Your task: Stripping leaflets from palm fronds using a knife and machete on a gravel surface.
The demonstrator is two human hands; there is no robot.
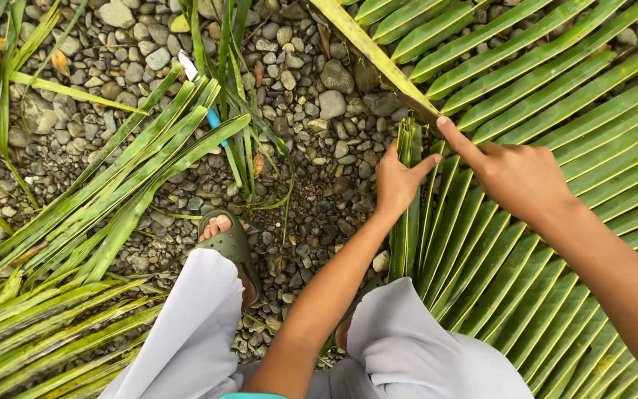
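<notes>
Grey gravel ground (311, 111) carries everything. Nearest, pale trousers (201, 325) and a green sandal (234, 244) show. The left hand (399, 181) pinches a folded leaflet (407, 214) of the palm frond (555, 96); beside it, the right hand (515, 174) presses its forefinger on the midrib. Farther left lie loose leaves (112, 185).

Two hands (400, 181), one sandal (229, 240)

A palm frond (555, 185) is spread on the gravel ground (311, 148) from 12 to 5 o'clock. Loose leaflets (112, 199) are piled from 7 to 10 o'clock. A knife (204, 103) is laid among them at 11 o'clock. A sandalled foot (227, 240) is set between both.
</notes>
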